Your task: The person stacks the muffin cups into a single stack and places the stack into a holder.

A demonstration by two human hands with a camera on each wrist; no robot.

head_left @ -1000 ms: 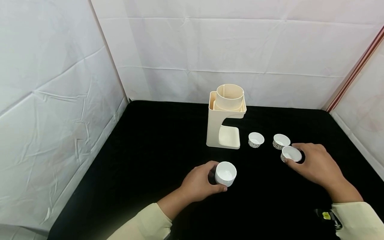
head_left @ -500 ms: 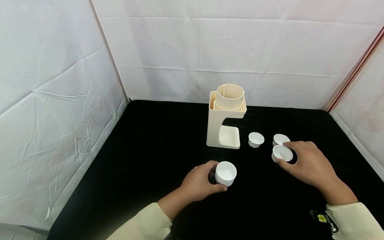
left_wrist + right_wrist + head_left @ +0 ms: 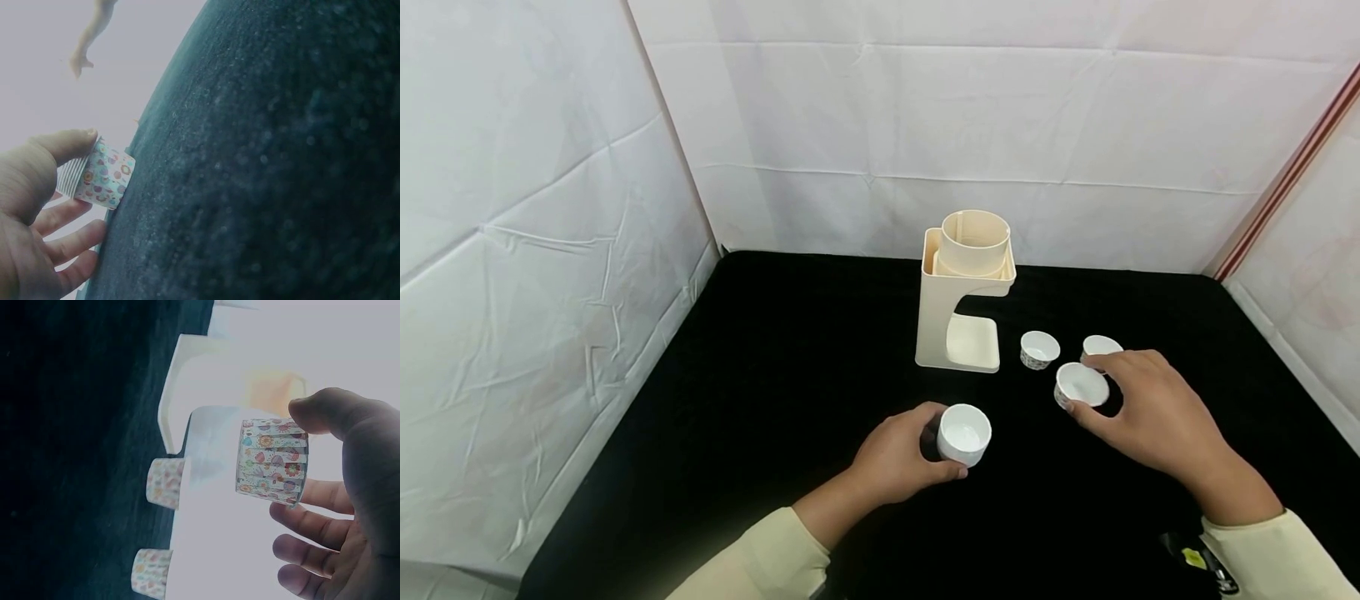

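Note:
My left hand [image 3: 942,443] grips a small paper cup [image 3: 964,433], white inside, that stands on the black cloth [image 3: 775,400] near the front. In the left wrist view, thumb and fingers [image 3: 69,145] wrap its flower-patterned side [image 3: 100,176]. My right hand [image 3: 1093,393] pinches a second patterned cup [image 3: 1081,384] between thumb and fingers, to the right of the first. The right wrist view shows this cup [image 3: 272,461] held clear of the cloth. Two more cups [image 3: 1040,348] [image 3: 1101,343] stand just behind it.
A cream stand [image 3: 964,292] with a round tube on top and an open bay at its base rises behind the cups, mid-table. White sheet walls [image 3: 550,208] close the left, back and right sides. The same two loose cups [image 3: 165,482] [image 3: 152,581] appear in the right wrist view.
My right hand has carried its cup leftward, from beside the far-right cup to a spot in front of the two loose cups. The left hand and its cup have stayed put.

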